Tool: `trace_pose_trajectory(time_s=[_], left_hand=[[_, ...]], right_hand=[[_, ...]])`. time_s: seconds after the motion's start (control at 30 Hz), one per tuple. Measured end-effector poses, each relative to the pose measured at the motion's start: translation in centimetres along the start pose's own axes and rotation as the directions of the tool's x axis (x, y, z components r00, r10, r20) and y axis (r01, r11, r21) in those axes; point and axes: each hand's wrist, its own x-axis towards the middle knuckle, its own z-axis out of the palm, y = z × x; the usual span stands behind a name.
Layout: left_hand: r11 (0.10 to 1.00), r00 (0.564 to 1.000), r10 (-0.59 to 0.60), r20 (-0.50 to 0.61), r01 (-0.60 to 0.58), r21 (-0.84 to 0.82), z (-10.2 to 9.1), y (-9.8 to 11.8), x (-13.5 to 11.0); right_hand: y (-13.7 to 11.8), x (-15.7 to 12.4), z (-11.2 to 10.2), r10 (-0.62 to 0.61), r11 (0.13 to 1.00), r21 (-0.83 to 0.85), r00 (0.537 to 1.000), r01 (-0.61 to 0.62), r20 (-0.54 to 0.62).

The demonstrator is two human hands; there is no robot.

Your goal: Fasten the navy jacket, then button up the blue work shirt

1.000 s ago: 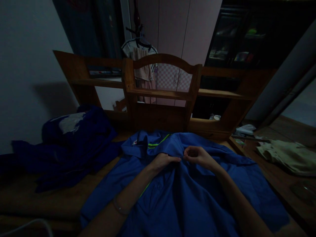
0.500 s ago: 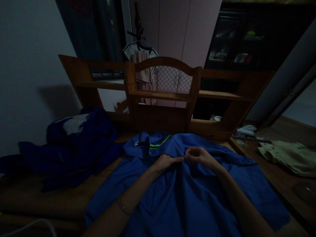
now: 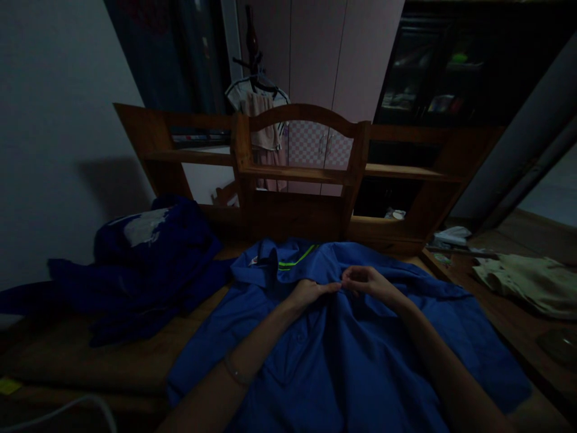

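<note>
A blue shirt (image 3: 311, 355) with a collar and a bright green stripe lies spread over the wooden table in front of me. My left hand (image 3: 311, 293) grips the cloth just below the collar, thumb stretched along it and the other fingers tucked beneath the fabric. Close against that thumb tip, my right hand (image 3: 366, 282) pinches the shirt's front edge between thumb and forefinger. Whatever small part lies between the fingertips is too dark to make out. Folds run down the cloth from where both hands meet.
A dark blue garment (image 3: 148, 264) with a whitish patch is heaped on the left of the table (image 3: 135, 367). Behind the shirt rises a wooden shelf frame (image 3: 297, 174). Pale green cloth (image 3: 525, 282) lies to the right. A white cable (image 3: 67, 409) curves at the lower left.
The whole view has shifted slightly, so things sit a little further right. Both hands keep their hold on the shirt at the same spot, with hardly any finger movement.
</note>
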Motion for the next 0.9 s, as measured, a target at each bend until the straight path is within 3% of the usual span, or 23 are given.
trace_pose_trajectory(time_s=[0.3,0.67,0.9], left_hand=[[0.997,0.998,-0.066,-0.016,0.065,-0.047,0.1,0.1,0.0],[1.000,1.000,-0.012,0.004,0.012,-0.023,-0.2,-0.8,0.5],[0.997,0.996,-0.079,-0.048,0.079,-0.007,0.0,-0.5,0.2]], right_hand=[[0.3,0.1,0.0,0.005,1.000,-0.008,1.000,-0.005,0.005],[1.0,0.3,-0.2,-0.005,1.000,-0.017,1.000,0.005,0.015],[0.9,0.4,-0.2,0.025,0.999,-0.023,1.000,-0.024,0.015]])
